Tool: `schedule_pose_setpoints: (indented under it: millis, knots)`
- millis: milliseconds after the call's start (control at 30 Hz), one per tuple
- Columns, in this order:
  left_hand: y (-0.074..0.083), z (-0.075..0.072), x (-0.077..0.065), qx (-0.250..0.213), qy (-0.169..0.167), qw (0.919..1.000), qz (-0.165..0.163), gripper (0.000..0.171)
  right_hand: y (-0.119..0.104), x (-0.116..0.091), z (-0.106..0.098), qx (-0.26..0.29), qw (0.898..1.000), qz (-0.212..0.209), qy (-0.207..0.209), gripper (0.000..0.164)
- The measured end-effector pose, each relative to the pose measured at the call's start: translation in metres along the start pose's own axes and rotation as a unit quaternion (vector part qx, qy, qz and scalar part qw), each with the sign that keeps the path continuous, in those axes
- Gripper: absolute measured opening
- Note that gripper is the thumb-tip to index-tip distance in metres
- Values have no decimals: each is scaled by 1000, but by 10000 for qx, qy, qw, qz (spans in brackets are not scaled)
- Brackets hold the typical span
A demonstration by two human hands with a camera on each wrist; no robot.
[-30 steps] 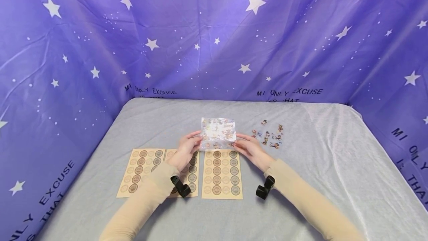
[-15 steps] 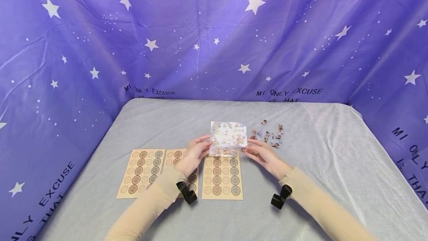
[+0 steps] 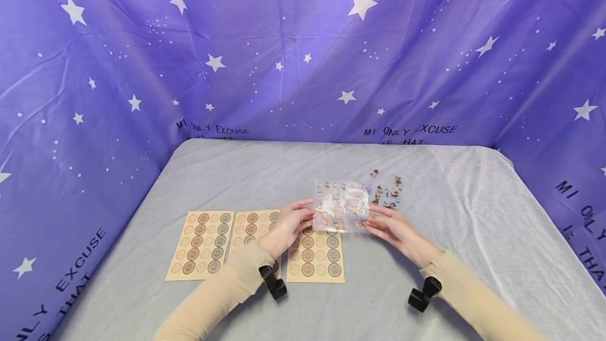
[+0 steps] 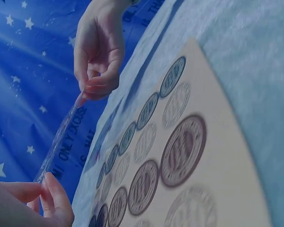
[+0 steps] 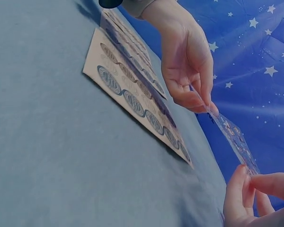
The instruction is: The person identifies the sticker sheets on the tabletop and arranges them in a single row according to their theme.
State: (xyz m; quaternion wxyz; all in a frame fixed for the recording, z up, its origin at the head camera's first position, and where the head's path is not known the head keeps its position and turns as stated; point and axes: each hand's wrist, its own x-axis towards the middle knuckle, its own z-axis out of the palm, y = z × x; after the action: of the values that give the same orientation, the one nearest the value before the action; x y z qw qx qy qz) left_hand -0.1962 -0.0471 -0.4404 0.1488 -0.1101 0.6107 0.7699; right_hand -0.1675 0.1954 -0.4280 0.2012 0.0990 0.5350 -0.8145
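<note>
A clear, shiny sheet of small cartoon stickers (image 3: 341, 207) is held up above the table between both hands. My left hand (image 3: 290, 226) pinches its left edge between thumb and fingers. The right edge is pinched by my right hand (image 3: 397, 231). Seen nearly edge-on in the left wrist view, the clear sheet (image 4: 61, 135) stretches between the two hands; the right wrist view also shows the sheet (image 5: 234, 139) tilted. Below it lies a tan sheet of round stickers (image 3: 314, 259), its top part hidden. Right behind the clear sheet is a cluster of small cartoon stickers (image 3: 389, 193), partly covered.
Two more tan sheets of round stickers lie side by side to the left: an outer sheet (image 3: 201, 246) and a middle sheet (image 3: 243, 230), partly hidden by the left arm. A grey cloth (image 3: 454, 199) covers the table. A purple star-patterned curtain (image 3: 293, 67) surrounds it.
Both hands have carried the clear sticker sheet rightward and a little nearer to me. It now overlaps part of the cartoon sticker cluster, and more of the middle tan sheet shows.
</note>
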Motion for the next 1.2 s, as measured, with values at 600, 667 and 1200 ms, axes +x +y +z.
schedule_pose_setpoints:
  millis: [600, 667, 1200]
  knots:
    - [-17, 33, -17, -140, -636, 9979, 24, 33, -1, -35, -38, -107, 9998, -39, -139, 23]
    - [-19, 36, -18, -88, -667, 9977, 49, 33, 0, -38, -41, -207, 9997, -40, -138, 22]
    - [-30, 53, -30, 222, -856, 9960, 124, 37, 3, -56, -63, -790, 9964, -39, -294, 23]
